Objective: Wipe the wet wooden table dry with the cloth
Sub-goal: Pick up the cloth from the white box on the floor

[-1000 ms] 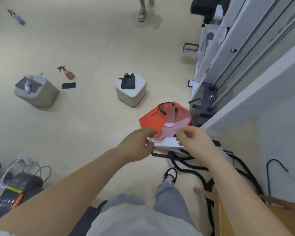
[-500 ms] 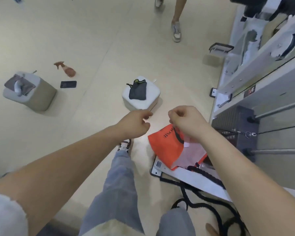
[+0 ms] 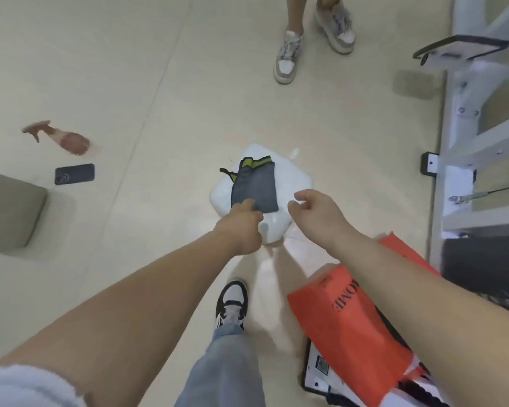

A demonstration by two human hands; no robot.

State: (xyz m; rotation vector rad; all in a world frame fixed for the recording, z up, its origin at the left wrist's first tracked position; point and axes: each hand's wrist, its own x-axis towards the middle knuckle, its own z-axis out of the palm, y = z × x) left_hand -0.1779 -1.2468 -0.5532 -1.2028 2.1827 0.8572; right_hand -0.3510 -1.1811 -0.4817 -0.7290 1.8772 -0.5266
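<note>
Touching the cloth at twelve o'clock, the left hand is hiding its grip; the right hand is hovering slack, empty

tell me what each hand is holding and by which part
The right hand holds nothing. The left hand touches the near left corner of the grey cloth; whether a grip has closed there cannot be told.

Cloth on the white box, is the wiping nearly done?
Not yet. Done: no wiping shows, and no wooden table is in view. In hand: the left hand reaches the near corner of the grey cloth lying on the white box, though whether it grips is unclear; the right hand hovers beside, empty. Left: lift the cloth, carry it to the table, wipe.
</note>
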